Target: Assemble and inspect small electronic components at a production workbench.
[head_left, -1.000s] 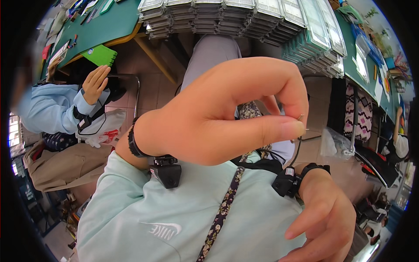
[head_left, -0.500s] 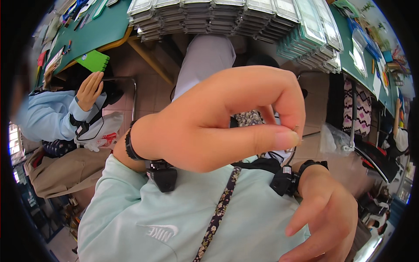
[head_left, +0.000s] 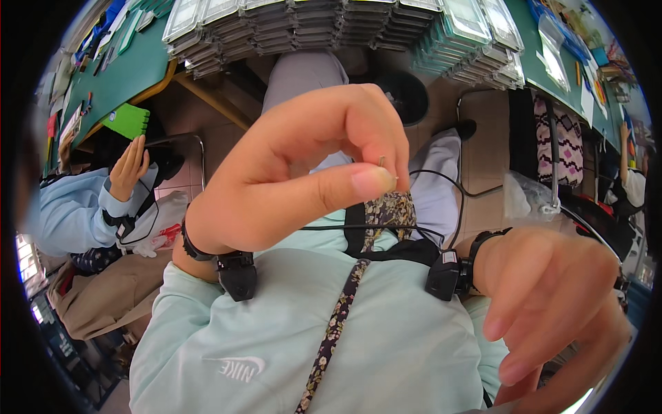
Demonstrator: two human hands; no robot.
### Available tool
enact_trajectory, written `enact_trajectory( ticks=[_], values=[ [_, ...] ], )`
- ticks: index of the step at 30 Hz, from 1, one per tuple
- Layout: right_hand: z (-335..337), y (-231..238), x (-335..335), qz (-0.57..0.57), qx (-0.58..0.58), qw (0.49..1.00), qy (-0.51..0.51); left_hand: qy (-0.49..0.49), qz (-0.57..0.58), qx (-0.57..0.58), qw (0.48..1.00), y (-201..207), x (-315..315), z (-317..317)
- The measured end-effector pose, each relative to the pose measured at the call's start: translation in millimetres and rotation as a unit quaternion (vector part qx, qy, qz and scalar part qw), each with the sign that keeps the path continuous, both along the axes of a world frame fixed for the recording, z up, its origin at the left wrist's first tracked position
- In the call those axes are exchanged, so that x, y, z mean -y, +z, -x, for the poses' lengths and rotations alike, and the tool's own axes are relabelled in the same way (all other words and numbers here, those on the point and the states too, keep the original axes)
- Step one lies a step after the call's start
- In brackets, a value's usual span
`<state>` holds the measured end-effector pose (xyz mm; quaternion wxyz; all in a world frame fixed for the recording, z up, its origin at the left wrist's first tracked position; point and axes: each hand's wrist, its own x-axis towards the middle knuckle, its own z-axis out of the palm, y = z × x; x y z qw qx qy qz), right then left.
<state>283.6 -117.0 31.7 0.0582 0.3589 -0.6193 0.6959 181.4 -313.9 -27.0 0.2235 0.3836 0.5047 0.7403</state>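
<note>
My left hand (head_left: 303, 172) is raised in front of my chest, its thumb and forefinger pinched together. Between the fingertips sticks out a thin, short metal pin-like piece (head_left: 382, 162); the rest of it is hidden by the fingers. Down at the right, my right hand (head_left: 552, 303) hangs beside my mint-green shirt (head_left: 386, 331), fingers loosely curved and apart, somewhat blurred. Nothing shows in it. Each wrist wears a black strap with a small black device, one on the left (head_left: 236, 274) and one on the right (head_left: 447, 274).
Stacks of clear plastic cases (head_left: 303, 31) line the edge of the green table (head_left: 124, 69) ahead. At the left a co-worker's hand (head_left: 129, 169) is beside a green notepad-like object (head_left: 128, 121). A black cable (head_left: 372, 226) crosses my lap. A plastic bag (head_left: 527, 196) hangs by a chair frame.
My left hand has shifted left and slightly up in view, still pinching the thin piece. My right hand has swung outward to the right. The case stacks appear shifted left.
</note>
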Motion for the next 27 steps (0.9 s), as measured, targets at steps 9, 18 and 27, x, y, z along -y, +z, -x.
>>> enact_trajectory(
  ticks=[9,18,27],
  values=[
    [24.3,-25.8,-7.5,0.311,0.039,0.947,0.066,0.032,0.026,0.047,0.998,-3.0,3.1,0.7],
    [32.7,-22.9,-8.8,0.266,0.064,0.959,0.07,-0.05,-0.001,0.0,0.999,-3.8,11.1,8.3],
    [34.1,-22.8,-9.3,0.249,0.04,0.966,0.064,-0.063,-0.01,-0.02,0.998,-4.0,12.6,6.8]
  ],
)
